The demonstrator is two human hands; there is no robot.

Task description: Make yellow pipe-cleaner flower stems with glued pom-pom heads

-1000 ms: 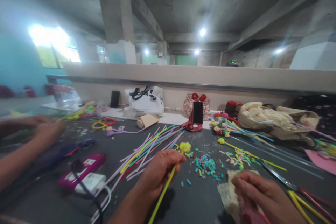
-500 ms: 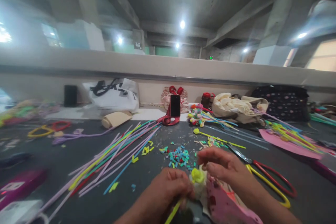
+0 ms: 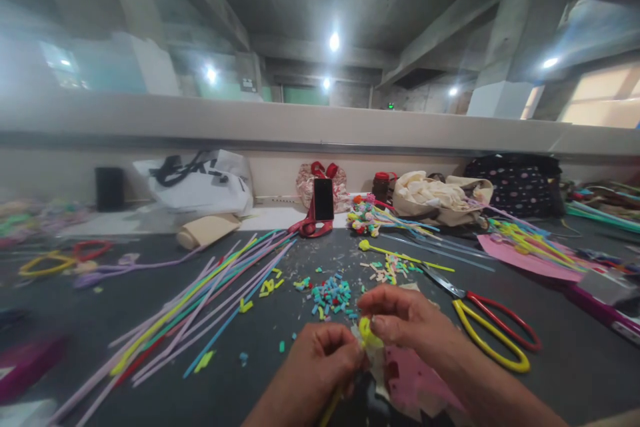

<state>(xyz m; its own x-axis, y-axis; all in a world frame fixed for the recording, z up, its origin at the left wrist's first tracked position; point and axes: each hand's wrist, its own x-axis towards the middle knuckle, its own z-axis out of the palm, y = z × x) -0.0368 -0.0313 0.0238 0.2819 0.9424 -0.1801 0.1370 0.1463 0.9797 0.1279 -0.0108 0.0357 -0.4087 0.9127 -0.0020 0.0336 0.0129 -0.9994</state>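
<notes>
My left hand (image 3: 320, 357) is closed around a yellow straw (image 3: 331, 407) that runs down toward me. At the straw's top sits a small yellow pompom-like tip (image 3: 367, 333). My right hand (image 3: 405, 320) pinches that yellow tip from the right, its fingers pressed together. A pink and cream sheet (image 3: 410, 380) lies under both hands on the dark table (image 3: 575, 373). Small cut pieces of blue, green and yellow straw (image 3: 330, 293) lie scattered just beyond my fingers.
A fan of long coloured straws (image 3: 210, 297) lies to the left. Scissors with yellow and red handles (image 3: 490, 330) lie at the right. A phone on a red stand (image 3: 323, 203), bags (image 3: 200, 180) and finished straw flowers (image 3: 375, 217) line the far edge by the wall.
The view swung right, away from another person's hands at the left. My hands came together: the right hand moved onto the yellow tip of the straw held in my left hand.
</notes>
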